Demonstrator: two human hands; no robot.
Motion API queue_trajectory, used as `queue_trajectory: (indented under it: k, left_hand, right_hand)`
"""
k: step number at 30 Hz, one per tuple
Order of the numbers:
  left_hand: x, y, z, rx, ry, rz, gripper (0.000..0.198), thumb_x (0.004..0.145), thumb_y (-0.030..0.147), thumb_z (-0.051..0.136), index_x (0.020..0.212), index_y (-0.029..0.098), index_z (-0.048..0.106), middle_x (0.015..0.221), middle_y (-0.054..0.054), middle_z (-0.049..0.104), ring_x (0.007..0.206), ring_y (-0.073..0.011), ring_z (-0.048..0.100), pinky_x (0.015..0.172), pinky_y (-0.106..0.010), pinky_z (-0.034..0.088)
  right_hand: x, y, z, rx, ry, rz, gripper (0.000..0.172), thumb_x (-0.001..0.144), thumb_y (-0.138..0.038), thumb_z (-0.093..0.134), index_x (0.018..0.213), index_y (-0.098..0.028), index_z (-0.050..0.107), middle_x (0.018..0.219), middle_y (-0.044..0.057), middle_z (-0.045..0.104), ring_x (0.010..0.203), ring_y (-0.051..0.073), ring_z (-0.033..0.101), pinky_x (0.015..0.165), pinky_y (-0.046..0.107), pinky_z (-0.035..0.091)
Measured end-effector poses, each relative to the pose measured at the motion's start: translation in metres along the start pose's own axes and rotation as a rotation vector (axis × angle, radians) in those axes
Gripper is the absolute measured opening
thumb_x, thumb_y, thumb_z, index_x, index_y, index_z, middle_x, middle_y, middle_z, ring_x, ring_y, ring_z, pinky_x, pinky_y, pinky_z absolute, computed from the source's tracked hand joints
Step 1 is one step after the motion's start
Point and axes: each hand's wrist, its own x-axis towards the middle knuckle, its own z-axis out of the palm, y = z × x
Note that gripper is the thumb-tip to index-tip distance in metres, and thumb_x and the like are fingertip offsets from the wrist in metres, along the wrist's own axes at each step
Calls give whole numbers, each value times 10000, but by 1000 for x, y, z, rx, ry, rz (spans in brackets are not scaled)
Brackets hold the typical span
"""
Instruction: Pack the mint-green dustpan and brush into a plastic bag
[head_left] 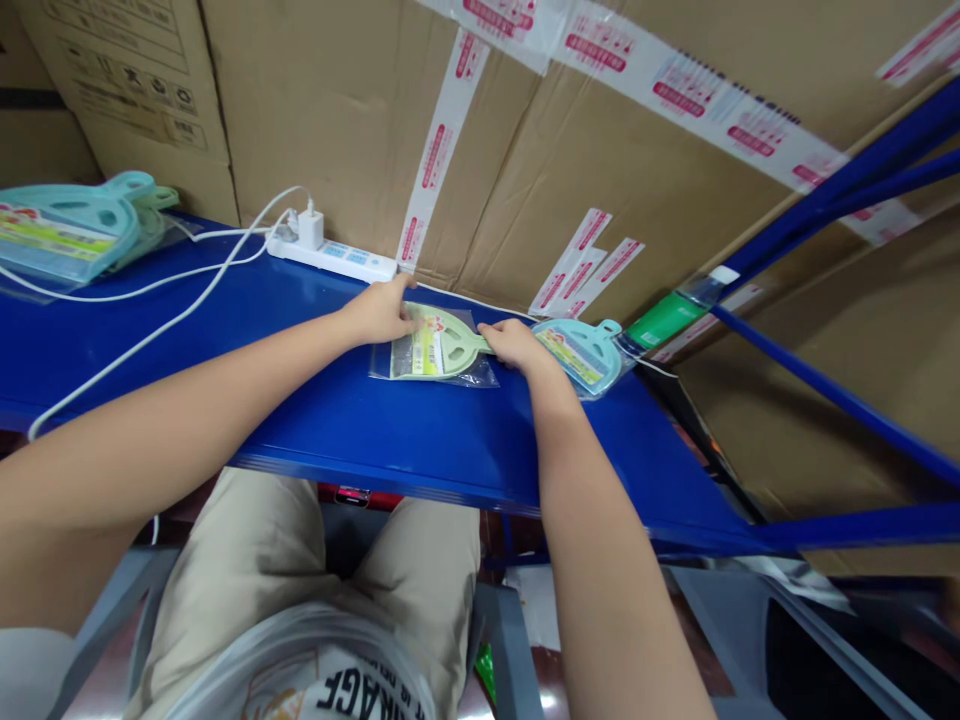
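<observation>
Stacked cardboard boxes [600,180] fill the upper half of the frame, crossed by white tape with red print too small to read; their tops and sides are cut off by the frame edges. Below them a blue table [375,430] runs from the left edge to the lower right, its far right end passing out of view behind blue shelf rails [840,400].

At the far left a stack of pale blue plastic paddles [75,230] in clear bags is cut off by the frame edge, so the count cannot be told. A white power strip [337,258] lies along the back of the table in the upper middle, with a white charger [310,228] plugged in and white cords trailing off to the left.

In the centre of the frame lies a pale green paddle [442,345], flat on the table inside a clear bag, with a printed label of green, yellow and red whose words are too blurred to read. It has cut-out holes near its handle, and the handle end is hidden under the right hand.

The left hand [382,312] lies flat with fingers pressed on the bag's upper left edge. The right hand [514,345] is curled over the handle end, gripping it. Just right of that hand lies a pale blue paddle [585,352], bagged and partly covered by it.
</observation>
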Motion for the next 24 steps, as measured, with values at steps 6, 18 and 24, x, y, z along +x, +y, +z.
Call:
queue_trajectory:
  k: [6,18,24]
  left_hand:
    - [-1,-4,-6,-100,-187,20,863,695,284,751,1457,116,382,994,-87,734,853,-229,697,776,-328,500]
    - [6,-21,-6,-146,-210,88,817,711,362,788,1417,176,421,1006,-78,717,857,-243,708,762,-335,517]
    - [5,-21,-8,-241,-250,42,775,717,339,806,1370,208,410,848,-26,670,674,-210,681,648,-328,506]
  right_hand:
    - [1,2,2,52,12,26,336,1008,-366,491,919,-135,718,432,-43,473,412,136,471,510,241,393]
    - [-15,17,-23,521,-180,149,58,924,-134,642,891,-172,614,618,-29,623,487,69,590,459,139,482]
    - [-15,21,-27,594,-99,236,186,950,-34,542,820,-167,546,525,-50,569,463,62,572,482,136,522]
